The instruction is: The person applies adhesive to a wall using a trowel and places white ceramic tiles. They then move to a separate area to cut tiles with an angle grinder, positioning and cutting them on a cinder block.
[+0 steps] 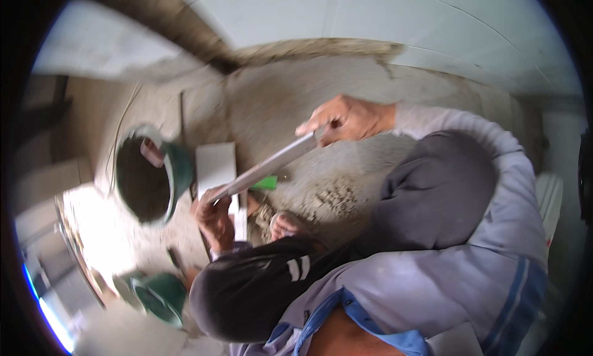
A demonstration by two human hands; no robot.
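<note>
Long, narrow, straight bar (267,168), pale grey; left hand (215,221) curled on left end, right hand (349,119) gripping right.

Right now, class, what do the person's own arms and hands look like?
The left hand and right hand are gloveless. The right sleeve is long, pale lavender, with a blue, white-striped panel higher up; only a pale bit of the left sleeve shows.

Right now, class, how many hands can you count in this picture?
2: the left hand grips the lower-left end of the bar, and the right hand its upper-right end. Some fingers are partly hidden.
</note>
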